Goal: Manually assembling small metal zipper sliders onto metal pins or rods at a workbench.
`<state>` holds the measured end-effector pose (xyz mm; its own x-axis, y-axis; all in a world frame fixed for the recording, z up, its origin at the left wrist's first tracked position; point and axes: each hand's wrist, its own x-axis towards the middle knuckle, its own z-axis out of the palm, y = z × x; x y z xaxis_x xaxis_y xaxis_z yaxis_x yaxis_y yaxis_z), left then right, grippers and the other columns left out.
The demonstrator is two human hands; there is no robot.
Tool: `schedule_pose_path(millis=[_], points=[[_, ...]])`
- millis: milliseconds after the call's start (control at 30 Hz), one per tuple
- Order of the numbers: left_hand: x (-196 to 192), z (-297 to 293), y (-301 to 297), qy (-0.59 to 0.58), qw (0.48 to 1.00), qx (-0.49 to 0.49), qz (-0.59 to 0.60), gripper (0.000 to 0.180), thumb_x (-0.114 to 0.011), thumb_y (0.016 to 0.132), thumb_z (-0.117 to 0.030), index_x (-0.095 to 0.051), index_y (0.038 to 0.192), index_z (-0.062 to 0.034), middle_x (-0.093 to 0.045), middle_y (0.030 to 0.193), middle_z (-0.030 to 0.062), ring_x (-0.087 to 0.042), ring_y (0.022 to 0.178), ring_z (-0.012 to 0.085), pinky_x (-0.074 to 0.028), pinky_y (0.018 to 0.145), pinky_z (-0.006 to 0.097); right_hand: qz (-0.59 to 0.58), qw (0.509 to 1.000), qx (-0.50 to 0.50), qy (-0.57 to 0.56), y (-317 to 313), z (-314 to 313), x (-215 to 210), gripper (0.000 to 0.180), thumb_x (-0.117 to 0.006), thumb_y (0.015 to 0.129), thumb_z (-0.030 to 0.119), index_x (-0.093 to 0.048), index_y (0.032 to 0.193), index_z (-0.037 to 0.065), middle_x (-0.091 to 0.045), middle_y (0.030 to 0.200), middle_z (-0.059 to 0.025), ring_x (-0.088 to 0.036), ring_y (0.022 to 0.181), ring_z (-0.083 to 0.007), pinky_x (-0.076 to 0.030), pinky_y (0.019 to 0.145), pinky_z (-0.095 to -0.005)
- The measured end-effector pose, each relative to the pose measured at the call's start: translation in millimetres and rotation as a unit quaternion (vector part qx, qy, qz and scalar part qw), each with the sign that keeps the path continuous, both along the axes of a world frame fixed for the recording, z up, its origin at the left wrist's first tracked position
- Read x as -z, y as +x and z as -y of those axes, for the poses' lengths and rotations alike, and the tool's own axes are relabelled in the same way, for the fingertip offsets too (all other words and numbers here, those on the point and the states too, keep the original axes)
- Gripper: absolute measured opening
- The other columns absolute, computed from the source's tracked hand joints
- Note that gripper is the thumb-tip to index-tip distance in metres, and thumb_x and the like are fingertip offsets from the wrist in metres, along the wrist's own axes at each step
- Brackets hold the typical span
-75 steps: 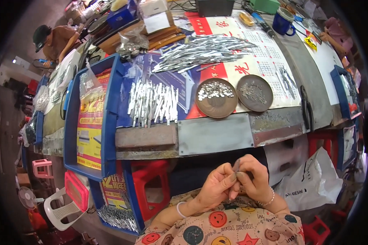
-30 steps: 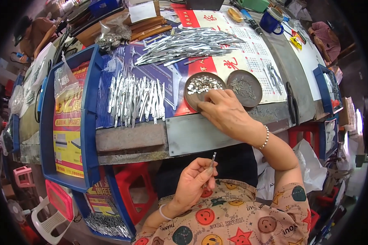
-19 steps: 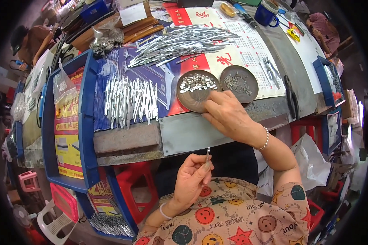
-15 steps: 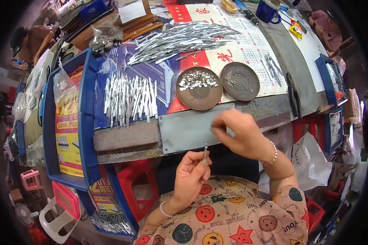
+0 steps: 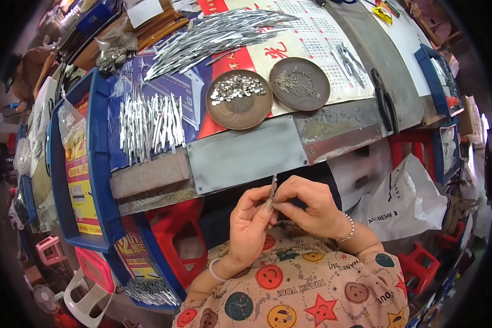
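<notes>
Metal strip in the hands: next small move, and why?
Probably seat the small part on the strip's tip. The left hand holds the thin metal strip upright and the right hand pinches at it, both hands meeting in front of the bench edge.

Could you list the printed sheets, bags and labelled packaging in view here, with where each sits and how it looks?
Calendar sheet: flat on the bench under the two round dishes, white grid with red band.
Yellow printed sheet: left, inside a blue tray, yellow with red patches.
White plastic bag: right, below the bench, crumpled, dark print.
Clear bag: far left of bench, holding small metal parts.
White paper slip: top edge, plain rectangle.
</notes>
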<state>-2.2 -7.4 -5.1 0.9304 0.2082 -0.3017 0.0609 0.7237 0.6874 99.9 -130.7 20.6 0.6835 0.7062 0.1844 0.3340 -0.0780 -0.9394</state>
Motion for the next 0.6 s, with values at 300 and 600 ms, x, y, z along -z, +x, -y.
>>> schedule_pose_path(millis=[300,600], points=[[6.4,5.4,-8.2,0.085,0.993,0.008,0.077,0.029,-0.050,0.094,-0.001,-0.051,0.123,-0.0013,-0.049,0.102,0.0024,-0.047,0.073,0.0058,-0.041,0.064,0.019,0.025,0.999,0.018,0.023,-4.6,0.6,-0.7,0.015,-0.067,0.072,-0.006,-0.058,0.081,0.002,-0.060,0.077,-0.0091,-0.059,0.070,-0.0235,-0.048,0.064,-0.0293],[-3.0,16.0,-10.9,0.180,0.974,-0.003,0.137,0.028,-0.047,0.093,0.006,-0.049,0.118,-0.0054,-0.047,0.103,0.0063,-0.048,0.071,0.0081,-0.041,0.060,0.020,-0.504,0.836,-0.052,0.211,-4.6,0.7,14.8,0.019,-0.073,0.075,0.000,-0.055,0.083,0.003,-0.057,0.085,-0.0064,-0.055,0.076,-0.0122,-0.047,0.067,-0.0221]])
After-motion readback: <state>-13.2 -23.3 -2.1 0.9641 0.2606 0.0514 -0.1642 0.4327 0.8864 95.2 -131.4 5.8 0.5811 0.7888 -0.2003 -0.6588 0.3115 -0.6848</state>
